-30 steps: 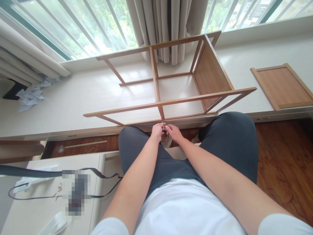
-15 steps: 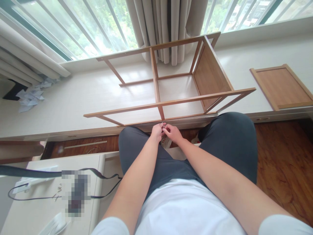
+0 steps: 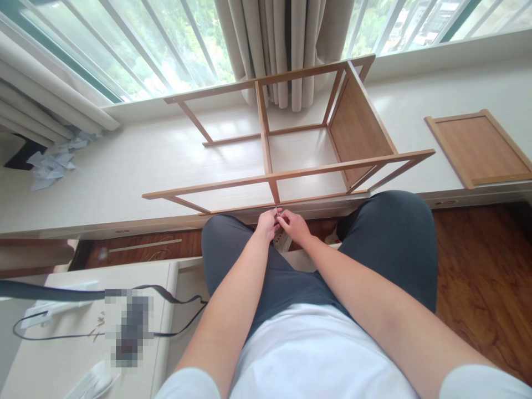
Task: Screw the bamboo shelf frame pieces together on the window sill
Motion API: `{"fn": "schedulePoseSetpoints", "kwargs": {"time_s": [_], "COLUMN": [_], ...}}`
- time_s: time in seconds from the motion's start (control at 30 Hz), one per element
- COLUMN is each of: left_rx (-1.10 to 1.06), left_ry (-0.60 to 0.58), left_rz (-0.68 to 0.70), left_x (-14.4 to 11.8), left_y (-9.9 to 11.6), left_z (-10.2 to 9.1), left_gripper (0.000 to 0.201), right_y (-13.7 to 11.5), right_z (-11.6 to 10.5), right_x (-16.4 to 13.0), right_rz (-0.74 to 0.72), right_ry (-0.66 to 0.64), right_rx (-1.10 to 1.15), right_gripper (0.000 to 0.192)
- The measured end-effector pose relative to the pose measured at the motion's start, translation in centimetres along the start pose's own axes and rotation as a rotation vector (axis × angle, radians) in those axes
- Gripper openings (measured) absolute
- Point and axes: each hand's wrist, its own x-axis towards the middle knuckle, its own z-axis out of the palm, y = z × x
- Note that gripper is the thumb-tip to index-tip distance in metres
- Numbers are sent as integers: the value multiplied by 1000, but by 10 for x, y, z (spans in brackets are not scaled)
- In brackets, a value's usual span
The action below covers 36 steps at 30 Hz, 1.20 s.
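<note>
1. Head view, against the earlier frames: almost nothing has shifted. The left hand (image 3: 268, 224) and right hand (image 3: 294, 226) stay pressed together at centre frame, over the gap between the knees; the right hand's fingers have curled in slightly closer to the left.
2. Both hands are closed, fingertips pinching one small metal part (image 3: 276, 211), too small to name, just below the near rail of the wooden shelf frame (image 3: 286, 175).
3. Edges and room: the frame lies on its side on the pale window ledge (image 3: 124, 160), its near rail running along the ledge's front edge, just above the hands. Bare ledge lies open left of the frame and between it and the loose panel (image 3: 482, 147) at right. Wood floor (image 3: 486, 277) shows at lower right.
4. Counts: one shelf frame, one loose wooden panel, one pile of crumpled paper (image 3: 52, 163) at upper left, one white counter (image 3: 75, 332) at lower left carrying a black strap (image 3: 174, 296).
</note>
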Motion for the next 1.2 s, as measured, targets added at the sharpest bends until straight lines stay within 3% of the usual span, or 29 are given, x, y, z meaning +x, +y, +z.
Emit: {"fn": "schedulePoseSetpoints", "kwargs": {"time_s": [0.57,0.93,1.2], "left_rx": [30,80,117], "left_ry": [8,35,34], "left_rz": [21,50,76], "left_x": [0,-5,-9], "left_y": [0,2,1], "left_z": [0,0,-1], "left_gripper": [13,13,14], "right_y": [6,19,18], "right_z": [-1,8,7], "right_x": [0,2,2], "right_rz": [45,146,151], "right_ry": [-2,-99,-92], "right_rx": [82,184,206], "right_gripper": [21,23,29]}}
